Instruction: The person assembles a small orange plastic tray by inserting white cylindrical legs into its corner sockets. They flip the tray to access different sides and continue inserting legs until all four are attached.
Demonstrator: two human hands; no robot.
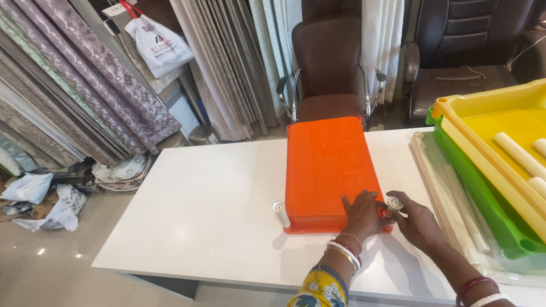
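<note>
We see an orange tray (330, 170) lying upside down on a white table (210, 216), its flat underside facing up. Our left hand (364, 215) rests on the tray's near right corner with the fingers (355, 200) spread and pressed flat on the orange plastic; they grip nothing, and the tray stretches away from the fingertips toward the far table edge. Bangles circle that wrist, just behind the tray's near rim.

Our right hand (418, 224) sits just right of the left, on the table beside the tray's right edge. Its thumb and forefinger close around a small white cylindrical leg (394, 203) that stands at the tray's near right corner, touching or nearly touching the rim; we cannot tell whether it is already seated in the tray. The left fingertips lie just to the left of this piece.

A second white leg (279, 209) stands upright at the tray's near left corner, well to the left of both hands and untouched.

To the right of the right hand, apart from it, a stack of trays (489, 170) holds a yellow one on top of a green one, with white tubes (520, 154) lying in the yellow tray. Beyond the fingers, past the tray's far end, a brown chair (330, 62) stands behind the table.
</note>
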